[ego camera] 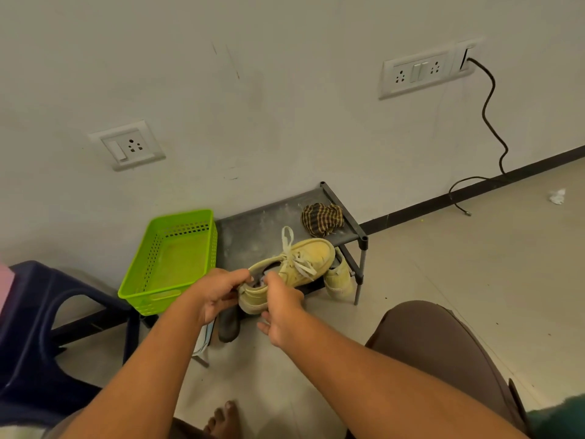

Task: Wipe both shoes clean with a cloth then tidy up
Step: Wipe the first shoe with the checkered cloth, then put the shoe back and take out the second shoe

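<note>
A pale yellow lace-up shoe (305,261) is held in the air in front of a low dark shoe rack (253,229). My left hand (218,294) grips its heel from the left. My right hand (280,307) pinches the heel collar from the right, thumb at the opening. The second yellow shoe (340,278) stands toe-down on the rack's lower level, partly hidden behind the first. A crumpled brown checked cloth (322,218) lies on the rack's top shelf at the right.
A green plastic basket (148,280) sits left of the rack. A dark blue plastic stool (41,315) is at far left. A dark shoe (228,326) lies under the hands. A black cable (490,122) hangs from a wall socket to the floor. My knee (443,343) is at right.
</note>
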